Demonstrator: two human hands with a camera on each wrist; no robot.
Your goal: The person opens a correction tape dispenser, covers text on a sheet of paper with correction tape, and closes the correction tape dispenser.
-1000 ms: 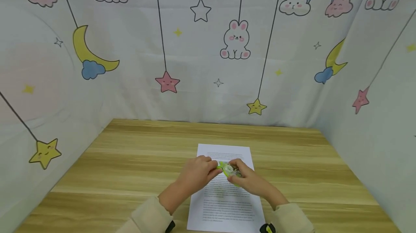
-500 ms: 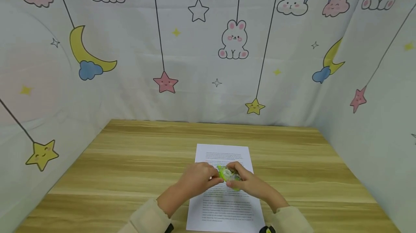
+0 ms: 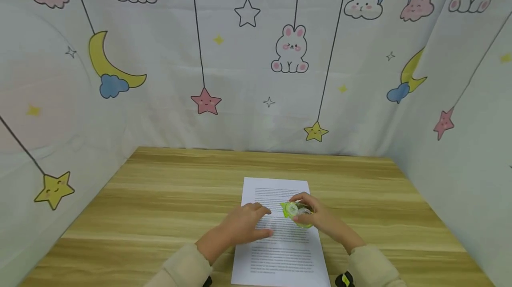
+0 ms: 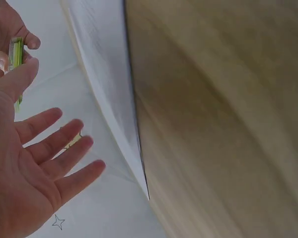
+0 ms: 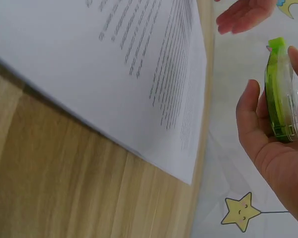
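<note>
My right hand (image 3: 326, 220) grips a green and clear correction tape (image 3: 293, 209) between thumb and fingers, above the right side of a printed sheet of paper (image 3: 282, 258). In the right wrist view the correction tape (image 5: 277, 94) stands upright in the hand, its bright green end pointing up and uncovered. My left hand (image 3: 242, 225) hovers over the left side of the sheet, thumb and fingers spread, holding nothing. The left wrist view shows the left palm (image 4: 22, 188) with the fingers extended, and the correction tape (image 4: 16, 54) beyond it in the other hand.
The sheet lies on a wood-grain table (image 3: 180, 189). A white cloth (image 3: 240, 122) printed with stars, moons and rabbits hangs behind the table and along both sides.
The left hand was at the green end of the correction tape; it has let go and spread its fingers. The right hand has moved a little right with the correction tape.
</note>
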